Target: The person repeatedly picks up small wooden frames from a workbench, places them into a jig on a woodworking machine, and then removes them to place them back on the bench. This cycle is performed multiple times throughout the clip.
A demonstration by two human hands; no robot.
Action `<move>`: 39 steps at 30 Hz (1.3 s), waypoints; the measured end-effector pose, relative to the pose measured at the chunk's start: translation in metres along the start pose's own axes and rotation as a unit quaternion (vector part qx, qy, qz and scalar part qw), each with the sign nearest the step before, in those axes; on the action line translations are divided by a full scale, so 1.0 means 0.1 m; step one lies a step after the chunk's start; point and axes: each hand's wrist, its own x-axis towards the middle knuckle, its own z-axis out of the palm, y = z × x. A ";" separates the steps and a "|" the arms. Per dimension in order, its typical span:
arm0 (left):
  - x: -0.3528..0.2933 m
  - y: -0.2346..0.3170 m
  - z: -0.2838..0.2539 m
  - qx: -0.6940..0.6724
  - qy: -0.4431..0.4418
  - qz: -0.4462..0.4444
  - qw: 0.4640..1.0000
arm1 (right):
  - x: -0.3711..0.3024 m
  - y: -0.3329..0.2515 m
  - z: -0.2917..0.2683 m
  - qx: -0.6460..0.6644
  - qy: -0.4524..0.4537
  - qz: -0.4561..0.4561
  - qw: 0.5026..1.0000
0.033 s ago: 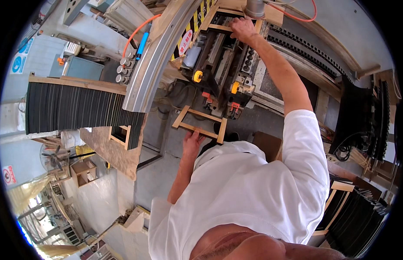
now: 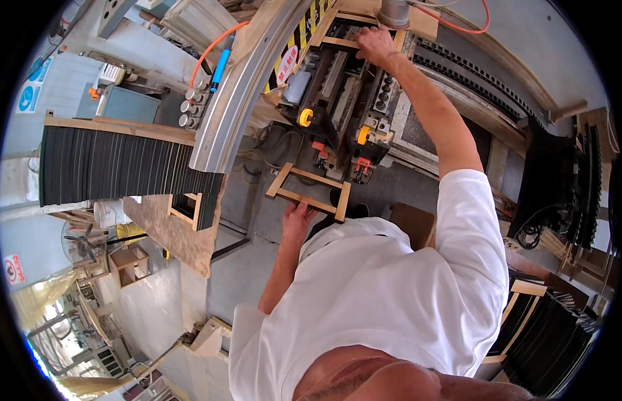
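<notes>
My left hand (image 2: 297,218) grips the near rail of a small rectangular wooden frame (image 2: 308,191), held flat in front of my white shirt, just below the machine. My right arm stretches up and away. My right hand (image 2: 375,45) is curled over a light wooden frame piece (image 2: 338,42) that lies on the machine's bed (image 2: 338,100), under a grey cylinder (image 2: 394,12). Yellow knobs (image 2: 305,117) and orange clamps sit on the machine's near end.
A stack of black slats (image 2: 117,167) edged with wood stands at the left, and another wooden frame (image 2: 185,208) lies beside it. More black slats (image 2: 565,180) stand at the right. A curved metal guard (image 2: 247,87) and an orange hose (image 2: 214,48) run past the machine.
</notes>
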 end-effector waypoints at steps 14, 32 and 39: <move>0.12 0.01 0.07 0.028 0.000 -0.013 1.000 | -0.03 -0.10 0.10 0.001 0.024 0.057 0.998; 0.22 0.04 -0.15 0.038 0.022 -0.043 0.998 | -0.51 -0.10 0.20 0.063 0.121 -0.023 0.990; 0.34 0.07 -0.15 0.045 0.020 -0.052 0.997 | -0.37 -0.09 0.24 0.020 0.109 -0.021 0.994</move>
